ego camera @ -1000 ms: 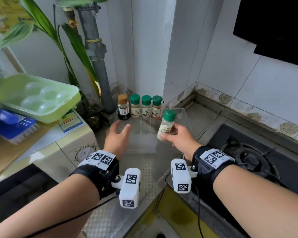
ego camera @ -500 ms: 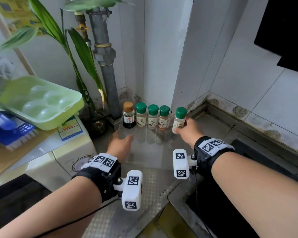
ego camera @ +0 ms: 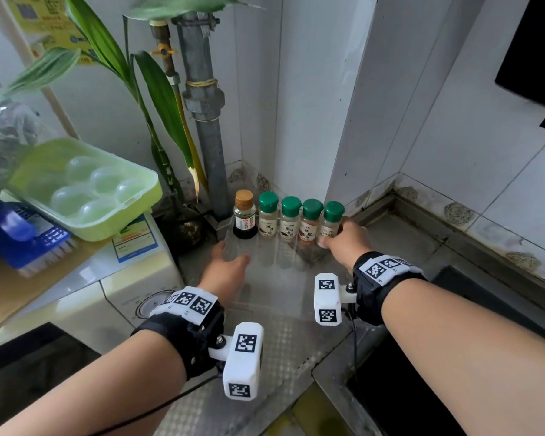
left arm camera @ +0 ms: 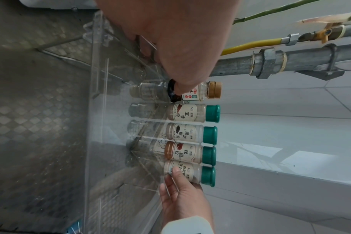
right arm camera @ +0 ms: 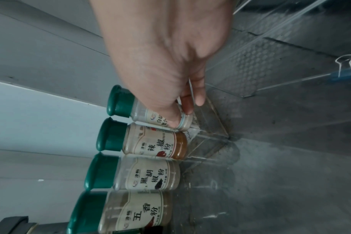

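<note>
Daylight lit the head view brightly and evenly, paling the white tiles (ego camera: 453,152) and laying soft glints on the clear rack (ego camera: 280,278). At the left edge, the egg tray (ego camera: 85,190) and brush (ego camera: 29,240) were smeared and bowed by the wide lens. Both wrist views were dimmer and greyer: the left hand (left arm camera: 170,39) and right hand (right arm camera: 166,55) loomed soft and out of focus, the jar (right arm camera: 150,116) was sharper, and the steel counter (left arm camera: 30,110) lay in shadow.
</note>
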### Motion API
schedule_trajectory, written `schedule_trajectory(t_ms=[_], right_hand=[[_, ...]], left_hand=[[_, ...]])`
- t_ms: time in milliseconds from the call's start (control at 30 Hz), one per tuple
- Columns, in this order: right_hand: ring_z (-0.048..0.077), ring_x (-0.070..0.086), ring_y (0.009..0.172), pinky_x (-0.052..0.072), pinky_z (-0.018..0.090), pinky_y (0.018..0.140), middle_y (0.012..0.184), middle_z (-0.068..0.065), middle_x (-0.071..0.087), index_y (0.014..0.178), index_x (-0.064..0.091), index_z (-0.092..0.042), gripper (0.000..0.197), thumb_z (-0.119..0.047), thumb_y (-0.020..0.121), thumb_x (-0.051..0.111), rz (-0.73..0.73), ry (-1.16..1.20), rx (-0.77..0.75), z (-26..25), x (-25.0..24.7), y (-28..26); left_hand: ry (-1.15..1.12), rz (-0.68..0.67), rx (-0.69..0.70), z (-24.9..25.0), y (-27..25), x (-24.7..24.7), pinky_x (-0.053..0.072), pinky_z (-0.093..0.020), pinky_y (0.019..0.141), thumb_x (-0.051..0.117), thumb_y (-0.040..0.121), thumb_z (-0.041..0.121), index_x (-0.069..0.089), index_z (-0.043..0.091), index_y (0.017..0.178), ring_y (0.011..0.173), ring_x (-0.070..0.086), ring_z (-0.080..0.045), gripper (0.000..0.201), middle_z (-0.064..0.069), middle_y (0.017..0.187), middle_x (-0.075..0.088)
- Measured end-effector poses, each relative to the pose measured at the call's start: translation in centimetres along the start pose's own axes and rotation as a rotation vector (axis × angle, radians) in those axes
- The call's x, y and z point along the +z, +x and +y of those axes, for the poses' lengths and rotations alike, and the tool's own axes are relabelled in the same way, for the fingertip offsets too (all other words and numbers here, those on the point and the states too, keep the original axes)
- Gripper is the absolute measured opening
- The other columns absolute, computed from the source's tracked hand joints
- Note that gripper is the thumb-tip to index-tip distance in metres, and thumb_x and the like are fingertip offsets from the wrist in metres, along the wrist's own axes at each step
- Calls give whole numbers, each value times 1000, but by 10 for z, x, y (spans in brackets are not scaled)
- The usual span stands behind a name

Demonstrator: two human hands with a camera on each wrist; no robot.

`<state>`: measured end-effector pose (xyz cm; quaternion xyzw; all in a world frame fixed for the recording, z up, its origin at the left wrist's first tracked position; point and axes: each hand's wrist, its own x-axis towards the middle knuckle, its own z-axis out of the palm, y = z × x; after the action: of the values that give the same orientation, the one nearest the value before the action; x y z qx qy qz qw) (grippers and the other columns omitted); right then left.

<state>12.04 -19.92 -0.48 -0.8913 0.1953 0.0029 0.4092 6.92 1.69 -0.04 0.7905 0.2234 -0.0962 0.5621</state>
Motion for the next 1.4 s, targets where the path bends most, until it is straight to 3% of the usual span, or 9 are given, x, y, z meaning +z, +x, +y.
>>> schedule_trajectory(t_ms=[300,433,533,633,833,1000,1133,1300,1400], right_hand=[[25,64,103,50,36,92,116,6,68,119,59,-15,46,-17,76,73,-4,56,4,1,-3,-4],[27,59,110,49,38,94,128,8,59,130,51,-18,47,-12,84,57,86,64,6,9,-11,-10],[28,57,111,50,39,94,130,9,55,134,49,-17,49,-10,85,50,201,71,17,15,-24,-15],[31,53,121,48,45,98,138,12,52,137,46,-15,56,-10,82,48,232,74,122,25,-35,-24],[33,47,127,42,38,98,146,14,43,144,36,-11,57,-6,87,40,140,227,335,42,-27,-51],[27,50,112,41,33,88,144,10,45,147,33,-16,58,-4,90,35,129,353,352,46,-21,-69],[22,47,98,41,29,73,143,9,46,146,36,-18,56,-4,92,38,135,431,361,48,-22,-71],[27,53,114,39,29,82,138,11,52,143,42,-13,53,-5,91,42,156,470,367,47,-24,-73],[21,56,86,42,28,69,126,12,58,141,44,-13,53,-7,89,44,155,500,355,47,-21,-71]], left_hand=[[-13,-10,-7,0,1,0,32,-25,90,54,95,25,18,21,156,138,43,-30,71,-9,157,37],[-2,-22,-11,-2,3,1,39,-30,98,55,94,24,17,21,156,133,47,-31,73,-11,154,41],[-3,-18,-14,-3,6,1,43,-31,89,55,92,22,16,21,156,126,51,-30,75,-11,151,43],[-30,-15,-23,-2,7,2,42,-28,77,54,92,18,16,19,156,118,53,-28,75,-11,151,43],[-33,-5,-34,-3,12,3,48,-36,93,55,89,22,16,21,156,117,59,-33,78,-14,140,53],[-95,-21,-49,-5,15,4,52,-44,90,55,83,25,37,17,147,105,65,-37,68,-18,116,68],[-156,9,-56,-5,12,4,53,-44,87,56,80,25,51,15,135,105,66,-37,56,-16,116,68],[-180,23,-51,-4,8,4,52,-41,88,54,80,24,55,13,130,105,65,-37,51,-18,116,68],[-205,56,-50,-6,8,5,52,-46,92,53,73,27,57,14,126,104,66,-38,55,-19,114,69]])
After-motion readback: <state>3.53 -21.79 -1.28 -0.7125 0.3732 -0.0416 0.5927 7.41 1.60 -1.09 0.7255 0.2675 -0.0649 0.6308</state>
